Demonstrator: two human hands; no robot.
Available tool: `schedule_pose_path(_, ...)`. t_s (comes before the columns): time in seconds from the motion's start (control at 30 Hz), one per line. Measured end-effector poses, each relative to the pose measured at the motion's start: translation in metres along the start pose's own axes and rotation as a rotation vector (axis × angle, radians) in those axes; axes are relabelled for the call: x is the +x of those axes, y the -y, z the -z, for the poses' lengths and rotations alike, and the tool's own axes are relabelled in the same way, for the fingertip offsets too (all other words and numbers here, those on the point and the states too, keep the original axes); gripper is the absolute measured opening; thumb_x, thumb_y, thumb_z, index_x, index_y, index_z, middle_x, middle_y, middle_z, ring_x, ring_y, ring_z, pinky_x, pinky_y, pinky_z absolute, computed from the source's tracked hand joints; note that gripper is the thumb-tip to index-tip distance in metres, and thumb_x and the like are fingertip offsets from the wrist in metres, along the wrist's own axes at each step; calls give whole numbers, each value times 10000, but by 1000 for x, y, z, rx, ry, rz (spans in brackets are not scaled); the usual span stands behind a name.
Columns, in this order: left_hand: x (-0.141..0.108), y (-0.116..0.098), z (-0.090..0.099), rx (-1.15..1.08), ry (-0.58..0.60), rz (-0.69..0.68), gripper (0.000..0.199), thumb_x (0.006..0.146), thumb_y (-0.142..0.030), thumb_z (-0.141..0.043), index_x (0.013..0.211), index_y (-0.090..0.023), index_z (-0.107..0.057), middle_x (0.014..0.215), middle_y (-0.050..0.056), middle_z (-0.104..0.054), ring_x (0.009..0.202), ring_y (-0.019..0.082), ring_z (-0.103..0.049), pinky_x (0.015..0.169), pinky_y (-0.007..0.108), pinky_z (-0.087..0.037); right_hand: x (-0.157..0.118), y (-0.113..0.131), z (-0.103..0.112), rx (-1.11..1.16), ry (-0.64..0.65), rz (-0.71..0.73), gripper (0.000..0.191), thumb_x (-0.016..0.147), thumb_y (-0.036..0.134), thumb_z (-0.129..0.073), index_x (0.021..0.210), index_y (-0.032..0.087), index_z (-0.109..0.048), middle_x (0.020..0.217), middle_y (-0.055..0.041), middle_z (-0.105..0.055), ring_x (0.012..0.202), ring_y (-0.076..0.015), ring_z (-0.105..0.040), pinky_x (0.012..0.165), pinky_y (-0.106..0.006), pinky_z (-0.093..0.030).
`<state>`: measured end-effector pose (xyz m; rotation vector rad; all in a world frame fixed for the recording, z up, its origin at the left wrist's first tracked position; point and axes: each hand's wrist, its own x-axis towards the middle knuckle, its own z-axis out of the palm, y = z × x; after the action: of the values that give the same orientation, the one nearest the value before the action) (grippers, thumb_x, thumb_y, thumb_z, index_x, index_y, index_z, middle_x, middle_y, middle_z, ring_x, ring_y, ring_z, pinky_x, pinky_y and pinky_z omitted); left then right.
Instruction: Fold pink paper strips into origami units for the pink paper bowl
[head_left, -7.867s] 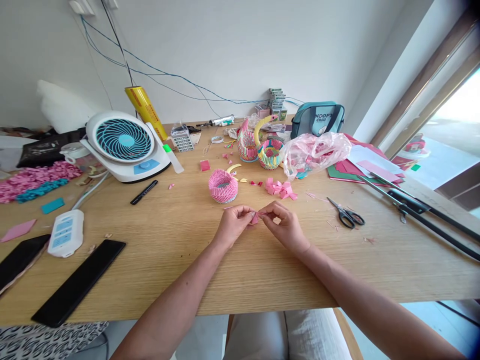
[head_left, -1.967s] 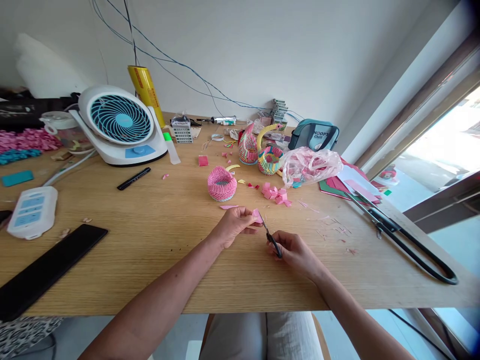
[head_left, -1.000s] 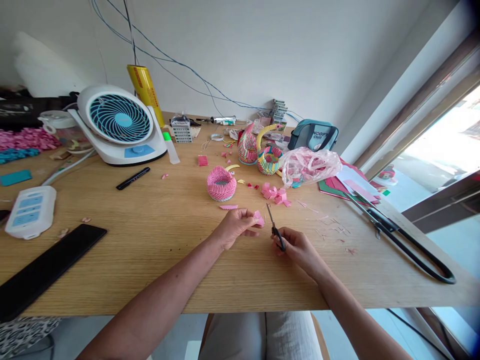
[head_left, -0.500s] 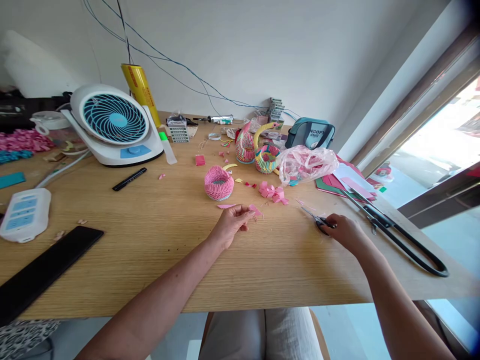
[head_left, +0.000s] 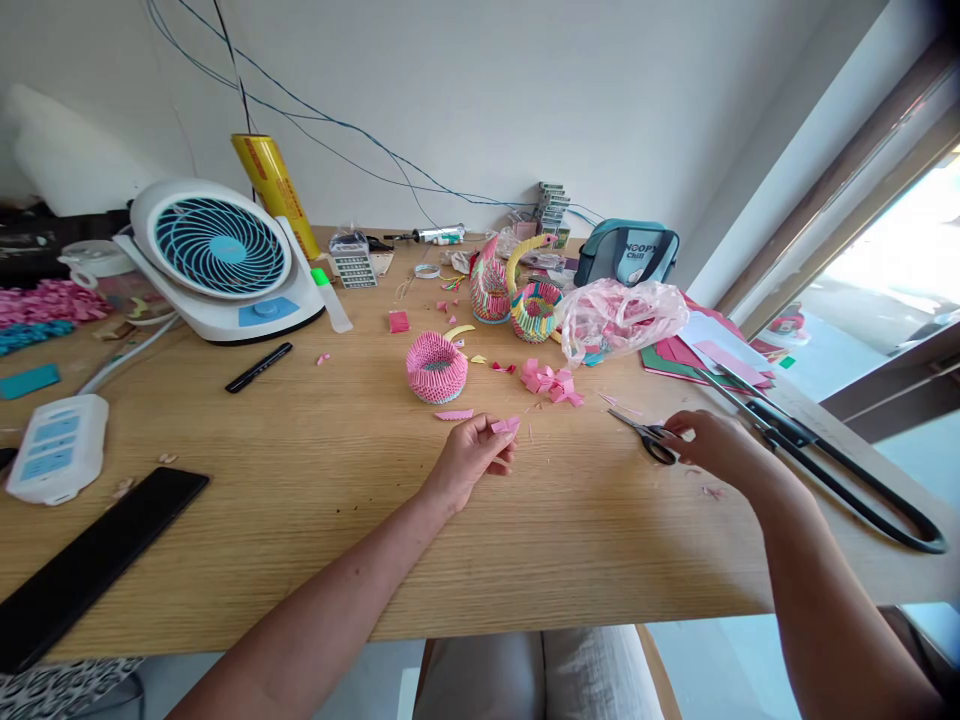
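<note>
My left hand (head_left: 474,458) pinches a small folded strip of pink paper (head_left: 505,425) between thumb and fingers. To the right, black-handled scissors (head_left: 645,434) lie flat on the table, blades pointing away to the left. My right hand (head_left: 701,442) is at their handle loops, its fingers loosely curved and parted, the tips touching or just beside the handle. A pink paper strip (head_left: 454,415) lies just beyond my left hand. Behind it stands a round pink basket of folded paper pieces (head_left: 436,368). A pile of pink paper pieces (head_left: 551,382) lies between the hands, farther back.
Two folded-paper swans, one pink (head_left: 490,285) and one yellow and multicoloured (head_left: 535,308), stand farther back beside a plastic bag (head_left: 622,318). A long black-handled cutter (head_left: 847,470) lies at the right. At the left are a fan (head_left: 225,250), a black pen (head_left: 259,368) and a power strip (head_left: 56,450).
My right hand has drawn slightly back to the right on the scissors' handles, and the scissors now rest flat. My left hand keeps the pink paper, turned a little. The view has shifted slightly.
</note>
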<state>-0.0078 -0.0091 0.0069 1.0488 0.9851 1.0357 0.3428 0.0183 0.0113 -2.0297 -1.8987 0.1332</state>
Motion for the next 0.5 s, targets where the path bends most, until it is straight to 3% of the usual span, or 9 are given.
schedule_pose_path(0.1,0,4,-2,47,3,-32,371,716,-487,-723,742,-160,-548,703,-16,-559,568,74,-512,467,177,-480,-13,55,-9,389,19,84,327,802,495,-598,881,192,-690,847,-100,-695,654,-191,-608,605,-307,-437)
schedule_pose_path(0.2,-1,7,-3,75,-17,-63,365,719,-472,-723,707,-167,-523,624,-38,-513,542,73,-483,461,172,-471,-28,124,-32,906,361,158,380,783,535,-642,943,191,-663,776,-50,-660,661,-173,-605,624,-299,-474)
schedule_pose_path(0.27,-2,9,-4,85,-23,-82,353,725,-465,-719,711,-167,-531,604,-40,-514,546,78,-495,470,177,-476,-35,157,-47,1122,485,149,386,736,532,-705,891,182,-655,766,-25,-640,631,-135,-574,612,-276,-472)
schedule_pose_path(0.37,-3,9,-2,96,-14,-84,342,723,-465,-723,743,-157,-577,635,-20,-564,576,91,-538,496,191,-492,-42,176,-63,1332,479,61,380,695,522,-753,802,181,-624,736,3,-622,615,-104,-546,608,-251,-462)
schedule_pose_path(0.5,-3,7,0,143,35,-91,332,760,-470,-692,832,-147,-654,721,20,-624,638,115,-579,522,206,-510,-44,170,-65,1409,451,17,386,684,527,-763,749,187,-592,694,21,-603,610,-98,-542,612,-247,-455)
